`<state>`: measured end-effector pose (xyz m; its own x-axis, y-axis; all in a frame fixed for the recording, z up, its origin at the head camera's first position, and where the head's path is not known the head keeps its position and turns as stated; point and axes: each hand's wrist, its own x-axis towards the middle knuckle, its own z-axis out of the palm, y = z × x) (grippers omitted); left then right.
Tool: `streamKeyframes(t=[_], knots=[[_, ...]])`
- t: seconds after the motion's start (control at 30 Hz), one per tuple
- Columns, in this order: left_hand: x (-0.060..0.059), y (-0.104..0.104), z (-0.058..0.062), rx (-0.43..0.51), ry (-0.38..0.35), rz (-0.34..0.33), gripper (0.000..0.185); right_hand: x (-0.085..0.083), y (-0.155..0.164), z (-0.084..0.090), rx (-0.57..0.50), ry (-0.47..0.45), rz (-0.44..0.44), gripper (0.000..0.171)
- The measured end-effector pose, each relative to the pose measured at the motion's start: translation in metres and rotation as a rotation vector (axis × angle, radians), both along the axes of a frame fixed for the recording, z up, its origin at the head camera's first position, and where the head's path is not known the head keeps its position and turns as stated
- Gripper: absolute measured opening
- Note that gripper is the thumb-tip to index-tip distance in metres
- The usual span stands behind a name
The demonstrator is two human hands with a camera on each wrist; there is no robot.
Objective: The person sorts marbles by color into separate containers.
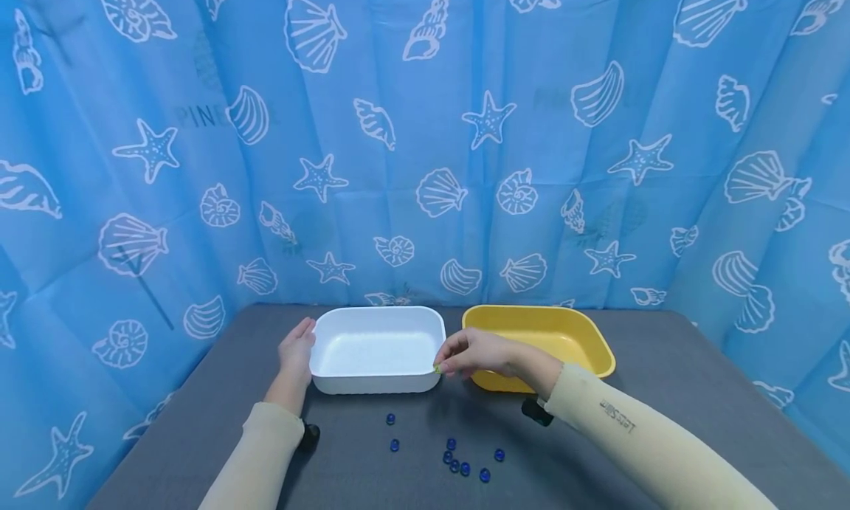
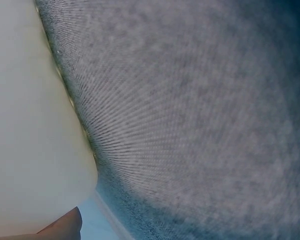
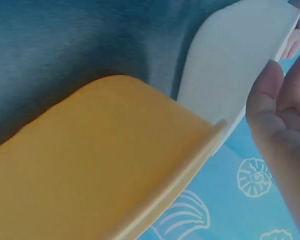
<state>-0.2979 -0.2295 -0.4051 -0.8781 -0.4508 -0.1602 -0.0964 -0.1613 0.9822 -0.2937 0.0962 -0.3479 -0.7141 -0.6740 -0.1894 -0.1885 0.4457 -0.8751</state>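
My left hand (image 1: 297, 345) holds the left end of a white plastic tub (image 1: 377, 384), its fingers up at the rim. In the left wrist view a fingertip (image 2: 65, 225) lies against the tub's pale outer wall. At the tub's front right corner my right hand (image 1: 470, 352) pinches a small yellow-green bead (image 1: 437, 368) between thumb and fingertips. That bead is hidden in the right wrist view, where the curled fingers (image 3: 268, 82) show beside the white tub. A yellow tub (image 1: 494, 382) stands under and behind my right wrist.
Several dark blue glass beads (image 1: 465, 469) lie scattered on the grey tabletop (image 1: 358, 473) in front of the tubs. Behind the table hangs a blue curtain (image 1: 398, 141) printed with white shells and starfish.
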Motion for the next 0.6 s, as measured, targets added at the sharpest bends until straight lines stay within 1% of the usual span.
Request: streamKeyframes(t=[0.13,0.33,0.43,0.6], knots=[[0.0,0.001,0.001,-0.003,-0.001,0.002,0.047,-0.007,-0.008,0.002,-0.057,0.003,-0.024,0.018],[0.001,0.001,0.001,-0.007,-0.004,-0.001,0.047,-0.014,-0.022,0.001,-0.086,0.011,-0.074,0.02],[0.001,0.0,0.0,-0.011,-0.003,-0.005,0.047,-0.017,-0.031,-0.001,-0.109,0.005,-0.119,0.022],[0.001,-0.001,-0.001,-0.017,0.003,-0.007,0.047,-0.023,-0.049,-0.006,-0.16,-0.054,-0.215,0.024]])
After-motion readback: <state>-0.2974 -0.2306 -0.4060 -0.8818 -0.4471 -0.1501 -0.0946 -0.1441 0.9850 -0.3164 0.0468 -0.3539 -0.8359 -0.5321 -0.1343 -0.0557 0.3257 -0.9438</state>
